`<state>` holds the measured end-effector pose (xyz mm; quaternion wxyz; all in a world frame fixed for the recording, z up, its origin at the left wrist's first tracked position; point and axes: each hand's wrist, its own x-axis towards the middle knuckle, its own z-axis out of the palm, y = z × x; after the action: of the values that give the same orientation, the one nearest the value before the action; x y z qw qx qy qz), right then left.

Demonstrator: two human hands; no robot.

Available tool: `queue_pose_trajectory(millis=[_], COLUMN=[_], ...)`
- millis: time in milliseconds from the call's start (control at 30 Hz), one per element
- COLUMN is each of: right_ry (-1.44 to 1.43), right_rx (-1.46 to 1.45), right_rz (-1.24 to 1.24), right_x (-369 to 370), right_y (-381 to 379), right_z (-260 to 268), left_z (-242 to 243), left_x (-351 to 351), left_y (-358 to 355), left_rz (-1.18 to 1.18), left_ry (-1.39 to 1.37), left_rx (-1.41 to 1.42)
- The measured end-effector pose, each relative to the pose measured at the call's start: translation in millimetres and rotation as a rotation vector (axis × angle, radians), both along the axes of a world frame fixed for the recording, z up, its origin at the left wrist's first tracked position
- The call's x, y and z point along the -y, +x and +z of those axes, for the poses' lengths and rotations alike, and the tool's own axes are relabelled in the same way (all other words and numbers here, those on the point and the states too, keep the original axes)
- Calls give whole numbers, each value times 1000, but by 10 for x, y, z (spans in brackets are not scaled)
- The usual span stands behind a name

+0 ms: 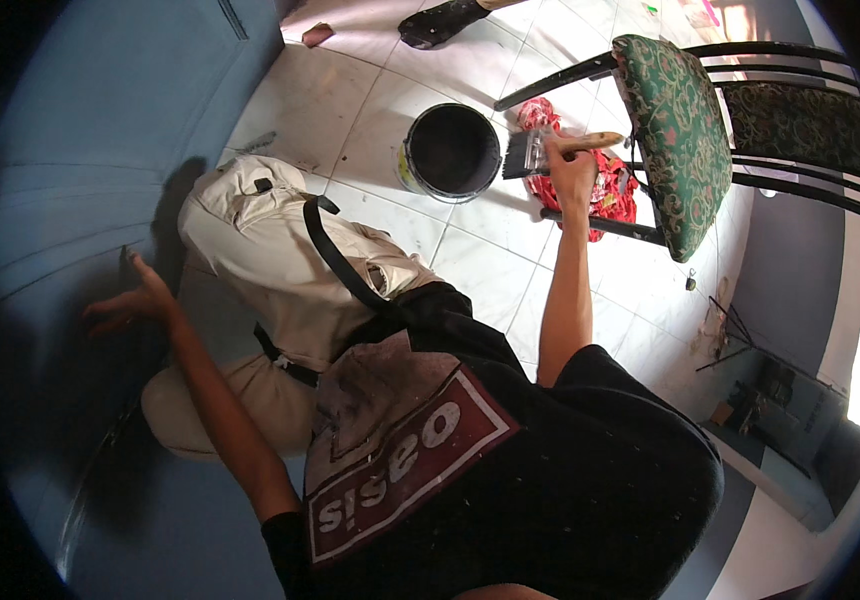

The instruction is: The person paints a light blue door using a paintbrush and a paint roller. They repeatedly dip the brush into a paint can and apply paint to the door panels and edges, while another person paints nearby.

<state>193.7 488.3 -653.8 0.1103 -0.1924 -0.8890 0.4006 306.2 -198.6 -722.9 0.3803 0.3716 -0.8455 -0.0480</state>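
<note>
My right hand grips a wide paintbrush by its wooden handle, the dark bristles pointing left. Those bristles hang just right of a round bucket, whose inside looks dark; whether they touch its rim I cannot tell. Behind the hand lies red crumpled plastic on the floor. My left hand holds nothing that I can see, its fingers spread close to the blue-grey wall. One fingertip seems to meet the wall, though the shadow there makes contact hard to judge.
A black metal chair with a green patterned seat stands at right, its legs beside the red plastic. White tiles cover the floor. Another person's dark-covered foot is at the top, near a reddish-brown fragment.
</note>
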Motion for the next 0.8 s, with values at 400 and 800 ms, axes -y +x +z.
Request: queue_pose_trajectory(millis=[400,800], right_ry=[630,685], right_rx=[-109,-81], right_rz=[799,702], right_x=[222,194], right_y=[773,1140], right_z=[113,196], left_z=[162,188], left_x=[-139,-145], left_y=[-16,-121], left_rz=[38,-38], left_ry=[18,127], left_rx=[53,-35])
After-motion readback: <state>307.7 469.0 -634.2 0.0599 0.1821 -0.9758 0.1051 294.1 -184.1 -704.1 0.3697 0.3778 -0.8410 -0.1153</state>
